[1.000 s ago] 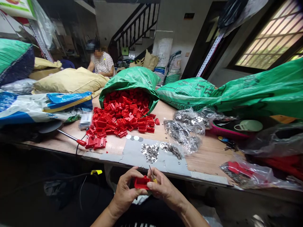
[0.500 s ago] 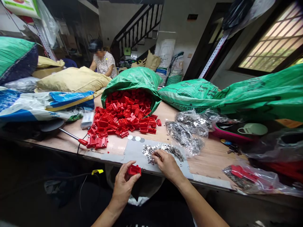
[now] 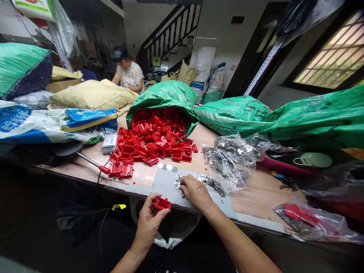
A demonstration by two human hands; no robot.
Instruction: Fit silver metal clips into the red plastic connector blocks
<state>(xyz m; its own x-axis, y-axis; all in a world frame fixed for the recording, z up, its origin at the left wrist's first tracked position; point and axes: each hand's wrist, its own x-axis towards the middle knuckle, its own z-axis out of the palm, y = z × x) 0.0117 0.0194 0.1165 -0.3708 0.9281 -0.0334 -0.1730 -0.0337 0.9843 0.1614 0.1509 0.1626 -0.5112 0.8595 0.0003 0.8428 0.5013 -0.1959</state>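
Between the thumb and fingers of my left hand (image 3: 149,216) is a red plastic housing (image 3: 163,204), held in front of the table's near edge with its hollow side showing. My right hand (image 3: 196,192) reaches down into a pile of small metal pieces (image 3: 212,182) on a grey mat (image 3: 163,182). Its fingers are bent and pressed together at the pile's left part; whatever they pinch is hidden. Beyond the mat, a heap of the same red housings (image 3: 150,146) spills from the mouth of a green woven sack (image 3: 167,91).
Clear bags of metal parts (image 3: 224,165) lie right of the mat. A lever with a red grip (image 3: 104,169) juts in at left. Farther right are a pink-rimmed tray (image 3: 273,163) with a pale green cup (image 3: 315,160) and another parts bag (image 3: 309,220). Across the table sits a person (image 3: 129,76).
The view has shifted slightly, so the table and sacks appear farther right. My left hand still holds the red housing, and my right hand stays at the metal pile.
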